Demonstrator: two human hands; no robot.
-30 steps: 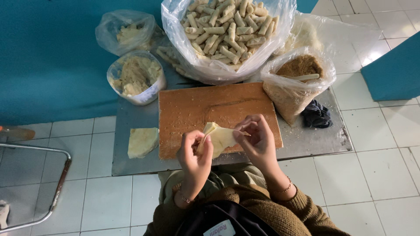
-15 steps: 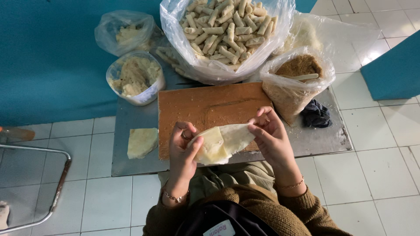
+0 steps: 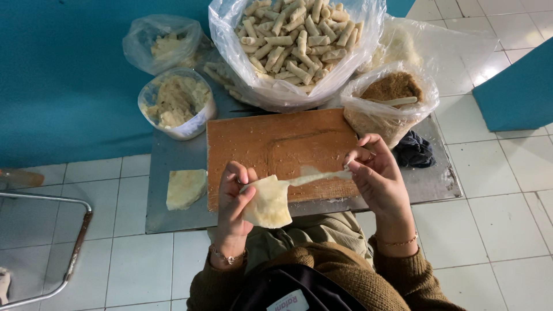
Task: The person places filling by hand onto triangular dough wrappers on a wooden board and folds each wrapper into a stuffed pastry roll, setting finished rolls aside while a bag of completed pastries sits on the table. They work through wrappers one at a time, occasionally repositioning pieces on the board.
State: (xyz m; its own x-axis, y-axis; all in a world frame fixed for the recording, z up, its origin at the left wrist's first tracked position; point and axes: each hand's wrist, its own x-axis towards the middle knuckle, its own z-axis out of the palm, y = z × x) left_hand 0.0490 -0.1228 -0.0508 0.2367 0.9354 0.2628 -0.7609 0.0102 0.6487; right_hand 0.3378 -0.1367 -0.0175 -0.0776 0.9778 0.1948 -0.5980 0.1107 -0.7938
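A grey metal tray [image 3: 173,222] lay on the white tiled floor [image 3: 501,230] against a teal wall [image 3: 63,80], and it carried everything else. At its far edge stood a big clear plastic bag [image 3: 276,92] heaped with pale rolled pastry sticks [image 3: 296,37]. To the right of it sat a smaller bag of brown crumbly filling [image 3: 391,89] with a flat wooden stick across the top, and a dark crumpled cloth [image 3: 413,151] lay just beside that bag. On the left, a round clear tub [image 3: 177,106] held a lumpy cream-coloured paste, with another small bag [image 3: 164,43] of the same sort of stuff behind it. A wooden board [image 3: 276,144] took up the middle of the tray, its surface dusted pale near the front edge. A short stack of thin wrappers [image 3: 185,188] rested on the tray left of the board.

Above the near edge of the board, the person held a thin pastry wrapper [image 3: 268,201] in the air. The left hand [image 3: 235,204] was closed on its wide, hanging part, thumb over the sheet and fingers behind it. The right hand [image 3: 374,173] pinched a narrow stretched corner between thumb and fingertips, pulled out to the right, so the sheet ran taut between both hands. Each wrist wore a thin bracelet, and brown knitted sleeves showed below.
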